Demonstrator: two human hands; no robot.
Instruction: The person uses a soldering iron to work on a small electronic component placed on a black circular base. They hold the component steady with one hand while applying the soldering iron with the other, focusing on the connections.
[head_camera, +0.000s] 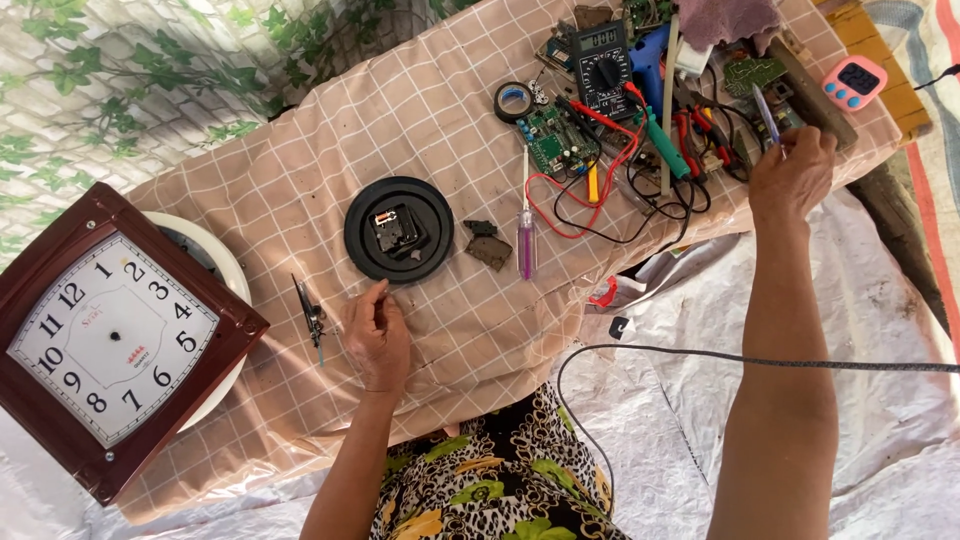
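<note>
Black clock back (399, 229) lay loose at the left hand's (377, 335) twelve o'clock, grip pinched empty, while the right hand (792, 172) gripped a pen-like tool (767, 113), likely snagging tangled wires (640, 170).

Bright daylight falls evenly, with dappled glare along the far left edge of the checked cloth (300, 190). Shadows are soft and short. Focus is sharp; straight lines bow slightly toward the corners.

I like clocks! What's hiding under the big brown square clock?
A round white clock peeks out from under the brown square clock. Only its rim shows; its face is mostly covered.
</note>
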